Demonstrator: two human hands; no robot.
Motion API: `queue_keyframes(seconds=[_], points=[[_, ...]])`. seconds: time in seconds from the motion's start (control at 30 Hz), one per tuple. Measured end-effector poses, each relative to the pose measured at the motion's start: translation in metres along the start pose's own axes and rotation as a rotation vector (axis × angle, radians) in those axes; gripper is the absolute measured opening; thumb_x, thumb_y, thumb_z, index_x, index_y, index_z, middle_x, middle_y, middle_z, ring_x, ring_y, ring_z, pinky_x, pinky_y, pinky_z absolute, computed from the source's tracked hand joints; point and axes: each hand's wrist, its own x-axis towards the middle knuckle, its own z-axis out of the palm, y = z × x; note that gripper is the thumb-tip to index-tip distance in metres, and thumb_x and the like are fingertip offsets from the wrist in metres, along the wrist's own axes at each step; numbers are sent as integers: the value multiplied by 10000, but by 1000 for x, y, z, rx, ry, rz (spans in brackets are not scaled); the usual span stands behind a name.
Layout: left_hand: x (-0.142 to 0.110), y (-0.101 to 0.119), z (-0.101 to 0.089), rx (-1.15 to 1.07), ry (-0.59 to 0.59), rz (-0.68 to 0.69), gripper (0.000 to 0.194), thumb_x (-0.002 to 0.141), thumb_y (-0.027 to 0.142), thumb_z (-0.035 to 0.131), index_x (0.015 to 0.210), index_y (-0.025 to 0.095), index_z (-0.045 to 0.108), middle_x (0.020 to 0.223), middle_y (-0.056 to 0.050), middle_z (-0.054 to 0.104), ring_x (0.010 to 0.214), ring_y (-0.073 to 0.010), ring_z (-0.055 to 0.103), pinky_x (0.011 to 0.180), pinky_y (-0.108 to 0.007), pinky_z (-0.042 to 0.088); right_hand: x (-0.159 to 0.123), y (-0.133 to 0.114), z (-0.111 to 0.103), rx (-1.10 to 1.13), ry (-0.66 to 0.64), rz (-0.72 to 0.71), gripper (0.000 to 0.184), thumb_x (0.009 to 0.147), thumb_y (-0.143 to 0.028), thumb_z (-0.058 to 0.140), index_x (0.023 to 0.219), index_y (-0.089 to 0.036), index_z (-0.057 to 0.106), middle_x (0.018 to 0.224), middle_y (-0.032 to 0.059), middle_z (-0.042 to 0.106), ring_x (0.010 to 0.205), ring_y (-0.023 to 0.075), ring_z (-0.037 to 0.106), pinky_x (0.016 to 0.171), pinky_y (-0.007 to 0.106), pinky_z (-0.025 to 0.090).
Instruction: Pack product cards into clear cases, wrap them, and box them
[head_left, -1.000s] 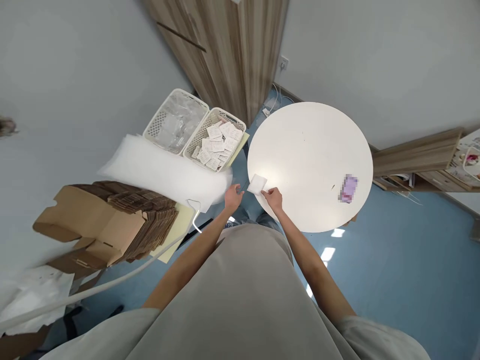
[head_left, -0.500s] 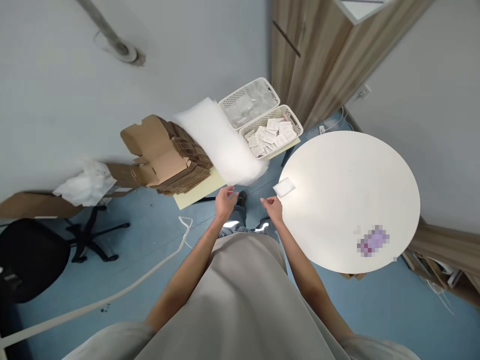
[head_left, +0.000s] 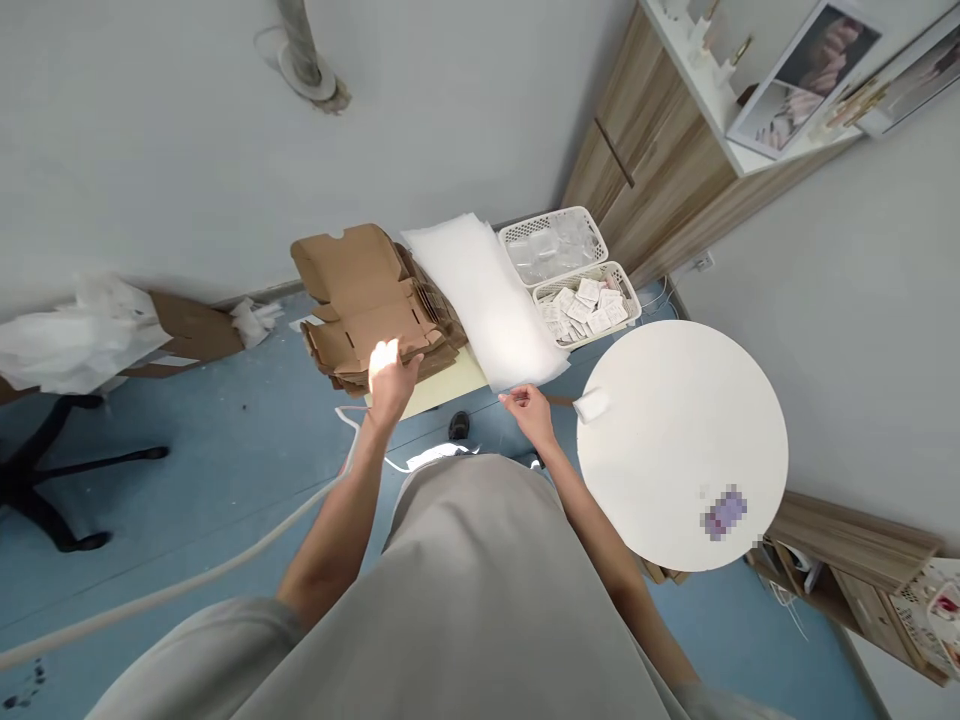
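1. Head view, looking down past a grey shirt: a person stands at a long, pale yellow counter (head_left: pixel 450 385), with a round white counter (head_left: pixel 675 450) to the right.
2. The left hand (head_left: pixel 393 382) reaches over the near edge of the flattened cardboard boxes (head_left: pixel 360 265), fingers bent and lit by a bright patch. It lies against the top box in this view; whether it is grasping the cardboard cannot be told.
3. The boxes are stacked at the left end of the yellow counter, the top one unfolded, its far flap leaning toward the wall.
4. The right hand (head_left: pixel 529 414) is in front of the yellow counter's near edge, just beside the end of the white sheets (head_left: pixel 487 300). Its fingers are curled, thumb close to the fingertips; whether anything is pinched there cannot be told.
5. The white sheets lie slantwise across the middle of the yellow counter, next to the boxes.
6. At that counter's right end are two white baskets: the far basket (head_left: pixel 516 240) holds clear plastic, the near basket (head_left: pixel 630 288) small white cards.
7. A small white packet (head_left: pixel 592 404) lies at the round counter's left edge; a pixelated purple object (head_left: pixel 724 512) lies near its lower right edge.
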Motion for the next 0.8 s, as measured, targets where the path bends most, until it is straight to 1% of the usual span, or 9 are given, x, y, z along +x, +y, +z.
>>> queue_keyframes(seconds=[0.1,0.2,0.27,0.33,0.47,0.53,0.6,0.7,0.8], points=[[21,-22,-5,4,-102,56,441,940,414,701,1324,201,663,1347,-187,692,1339,-394,613,1188,-549,473,8,-28,28,-54,-40,-37,304,932,-503,717,1079,-251,632,1124,44,791,929,185,759,886,296,586],[37,-35,-11,11,-175,141,426,955,509,685,1271,224,687,1342,-183,702,1310,-389,625,1181,-532,484,17,-51,55,-125,-59,-57,301,946,-468,711,1166,-271,651,1163,21,786,949,180,757,919,304,578],[47,-39,-16,8,-219,145,407,956,564,672,1208,245,706,1288,-157,728,1269,-374,643,1159,-511,505,24,-66,70,-161,-63,-74,314,942,-440,726,1206,-280,676,1164,13,788,1001,188,750,952,311,568],[57,-40,-20,-5,-255,122,363,956,579,663,1121,261,721,1208,-131,752,1215,-357,664,1130,-484,528,31,-81,84,-201,-82,-108,349,943,-414,733,1262,-278,696,1162,14,793,1061,196,739,981,313,560],[70,-35,-24,-47,-273,123,226,983,466,629,930,267,720,1054,-117,751,1130,-338,689,1119,-470,530,49,-108,110,-312,-165,-193,501,973,-385,714,1453,-255,660,1176,37,796,1128,217,727,1039,333,550],[73,-31,-24,-60,-278,133,213,984,406,632,836,265,692,987,-118,730,1099,-339,690,1109,-472,533,59,-117,124,-394,-211,-232,562,989,-364,701,1530,-240,617,1173,55,795,1186,239,711,1087,354,533],[75,-27,-24,-50,-297,140,229,977,368,645,776,261,660,962,-123,711,1089,-346,687,1100,-479,535,71,-120,138,-504,-254,-247,570,1010,-329,678,1566,-239,588,1207,76,785,1262,257,682,1140,378,506],[74,-24,-24,-2,-337,150,241,987,351,618,771,253,662,989,-141,706,1108,-361,678,1111,-505,527,85,-121,156,-695,-318,-155,523,1025,-282,657,1544,-273,598,1307,102,757,1304,283,667,1121,416,525],[71,-21,-26,3,-385,163,246,1001,371,596,808,255,694,990,-142,716,1131,-355,662,1138,-503,514,92,-121,165,-805,-345,-58,475,1022,-261,654,1494,-307,626,1370,115,735,1311,312,670,1060,442,560]])
